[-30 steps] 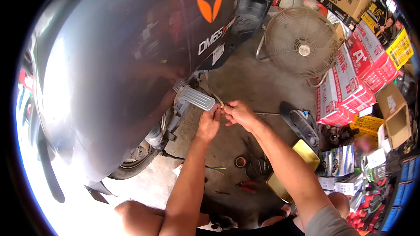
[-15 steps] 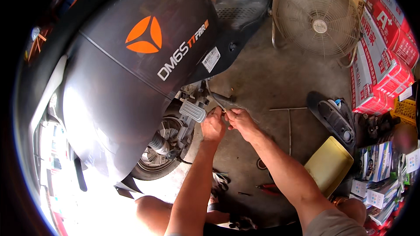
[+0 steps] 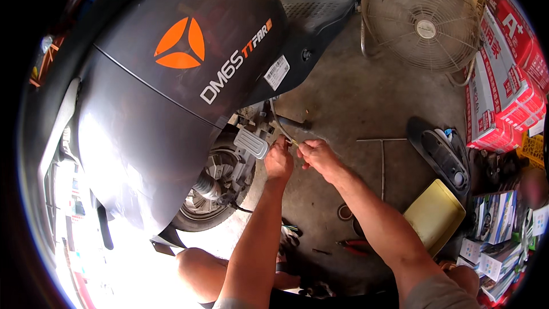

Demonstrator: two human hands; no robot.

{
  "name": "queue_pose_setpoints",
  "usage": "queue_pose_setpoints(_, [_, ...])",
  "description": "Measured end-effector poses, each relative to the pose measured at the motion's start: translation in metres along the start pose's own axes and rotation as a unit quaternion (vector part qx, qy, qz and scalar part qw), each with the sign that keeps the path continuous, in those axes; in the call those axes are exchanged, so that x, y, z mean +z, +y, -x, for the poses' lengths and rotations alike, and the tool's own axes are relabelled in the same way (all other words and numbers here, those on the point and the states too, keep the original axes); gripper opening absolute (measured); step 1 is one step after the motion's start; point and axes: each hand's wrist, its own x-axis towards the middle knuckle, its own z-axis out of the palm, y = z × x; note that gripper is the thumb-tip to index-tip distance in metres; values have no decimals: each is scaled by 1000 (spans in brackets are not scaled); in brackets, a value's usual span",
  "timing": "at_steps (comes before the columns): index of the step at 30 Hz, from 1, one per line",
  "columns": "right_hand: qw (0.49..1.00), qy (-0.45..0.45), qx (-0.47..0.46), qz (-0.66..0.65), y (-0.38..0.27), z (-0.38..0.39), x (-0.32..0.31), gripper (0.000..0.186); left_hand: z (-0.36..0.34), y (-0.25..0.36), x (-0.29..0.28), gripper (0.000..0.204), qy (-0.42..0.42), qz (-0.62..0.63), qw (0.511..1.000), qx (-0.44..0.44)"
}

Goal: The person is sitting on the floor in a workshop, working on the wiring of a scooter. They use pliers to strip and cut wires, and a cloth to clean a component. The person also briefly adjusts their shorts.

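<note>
A thin cable (image 3: 277, 113) hangs from beneath the dark grey scooter body (image 3: 171, 97), with a yellowish section between my hands. My left hand (image 3: 279, 161) is closed on its lower end, just right of the silver footrest (image 3: 251, 143); what exactly sits in my fingertips is too small to make out. My right hand (image 3: 315, 157) pinches the cable a little to the right. Behind the footrest are metal brackets and a wheel (image 3: 200, 212), partly hidden by the body panel.
A floor fan (image 3: 420, 20) stands at upper right beside red-white cartons (image 3: 503, 103). On the floor lie a T-handle tool (image 3: 382, 166), a dark panel (image 3: 439, 160), a yellow tray (image 3: 434, 214), red pliers (image 3: 353, 248) and a tape roll (image 3: 345, 212). Packets (image 3: 494, 232) pile at the right.
The view has swung, so more of the scooter's panel and wheel shows. My hands stay together at the cable, the right one now slightly farther from the left, baring more yellowish cable.
</note>
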Motion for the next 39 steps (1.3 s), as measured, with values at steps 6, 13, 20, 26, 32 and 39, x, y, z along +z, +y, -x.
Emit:
queue_pose_setpoints(6, [999, -26, 24, 23, -8, 4, -10, 30, 14, 14, -8, 21, -87, 192, 976, -52])
queue_pose_setpoints(13, [996, -84, 28, -11, -13, 3, -18, 29, 16, 33, -20, 28, -119, 449, 881, -84])
queue_pose_setpoints(20, [988, -111, 103, 13, -26, 4, -32, 34, 17, 23, -24, 19, -93, 285, 953, -33])
queue_pose_setpoints(26, [995, -62, 82, 19, -24, 2, -15, 36, 10, 25, -34, 13, -32, 121, 987, 102])
queue_pose_setpoints(32, [986, -19, 30, 165, -19, -11, -2, 31, 6, 24, -37, 11, -19, 46, 991, 121])
queue_pose_setpoints(39, [990, -23, 56, 127, -24, 4, -8, 28, 15, 24, -23, 11, 30, 132, 986, 98])
